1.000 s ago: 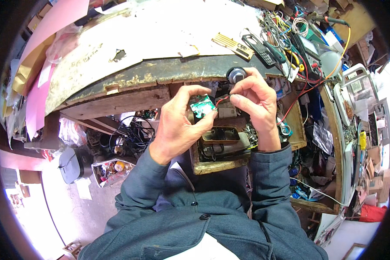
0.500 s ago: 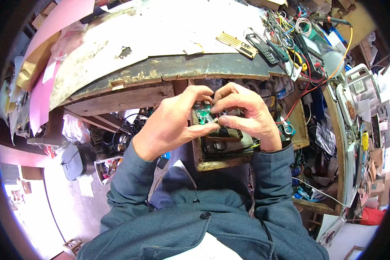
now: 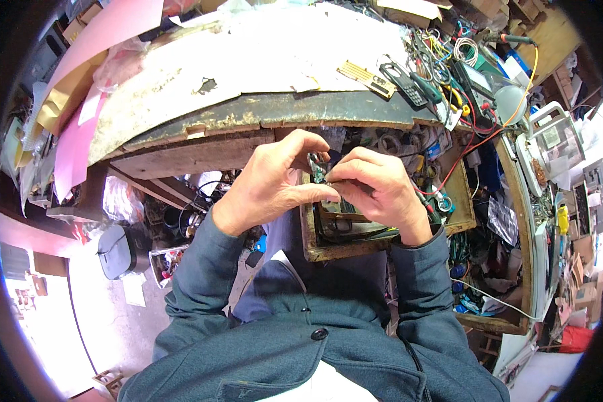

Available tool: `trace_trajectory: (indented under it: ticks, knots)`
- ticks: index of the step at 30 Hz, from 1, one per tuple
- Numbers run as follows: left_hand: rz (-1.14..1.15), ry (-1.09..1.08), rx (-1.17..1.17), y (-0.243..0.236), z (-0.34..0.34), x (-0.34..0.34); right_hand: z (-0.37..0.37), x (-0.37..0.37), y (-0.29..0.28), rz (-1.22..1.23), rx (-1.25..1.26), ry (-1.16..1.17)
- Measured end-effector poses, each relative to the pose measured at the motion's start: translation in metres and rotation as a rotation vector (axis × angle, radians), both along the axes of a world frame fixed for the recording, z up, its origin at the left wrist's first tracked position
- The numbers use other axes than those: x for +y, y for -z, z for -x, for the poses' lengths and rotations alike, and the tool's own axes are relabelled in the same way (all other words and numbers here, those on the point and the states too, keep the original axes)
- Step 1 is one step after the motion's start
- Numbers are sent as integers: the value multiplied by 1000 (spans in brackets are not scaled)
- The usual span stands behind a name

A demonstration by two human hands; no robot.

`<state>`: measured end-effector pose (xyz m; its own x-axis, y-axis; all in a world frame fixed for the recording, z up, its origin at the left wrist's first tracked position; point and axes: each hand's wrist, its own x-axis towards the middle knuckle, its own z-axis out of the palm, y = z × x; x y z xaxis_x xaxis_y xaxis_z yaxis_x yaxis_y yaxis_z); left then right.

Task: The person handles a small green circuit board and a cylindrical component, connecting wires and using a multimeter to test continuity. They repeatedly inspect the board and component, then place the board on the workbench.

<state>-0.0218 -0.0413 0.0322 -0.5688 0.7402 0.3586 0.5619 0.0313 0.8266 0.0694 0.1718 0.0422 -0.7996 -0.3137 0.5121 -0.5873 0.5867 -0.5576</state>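
Observation:
My left hand (image 3: 268,187) grips a small green circuit board (image 3: 318,171), tilted nearly edge-on, with curled fingers above it and the thumb below. My right hand (image 3: 382,191) is pressed against the board's right side, fingertips pinched on it and partly hiding it. The fine detail between my fingertips is too small to make out. Just below both hands is an open wooden drawer (image 3: 342,251) holding a metal tin, black cords and small parts.
A bench (image 3: 268,107) with white sheets carries a calculator-like device (image 3: 402,84), tools and tangled wires. Pink card (image 3: 74,144) lies at left. A second cluttered drawer (image 3: 509,318) is at right, a grey container (image 3: 117,251) on the floor.
My right hand has come down and in to the board, and both hands are close together. The board has turned more edge-on. The dark round part by my right fingers is no longer visible.

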Motion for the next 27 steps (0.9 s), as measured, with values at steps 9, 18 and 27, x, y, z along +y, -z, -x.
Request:
trace_trajectory:
  ticks: [9, 18, 27]
  knots:
    - [-124, 123, -345, 9, 2, 8, -7, -2, -4, -8, 12, 101]
    - [-196, 100, -238, 16, -2, 13, -11, -7, -9, 2, -47, 117]
    - [-151, 154, -336, 17, 2, 6, -8, -5, -7, -14, -121, 68]
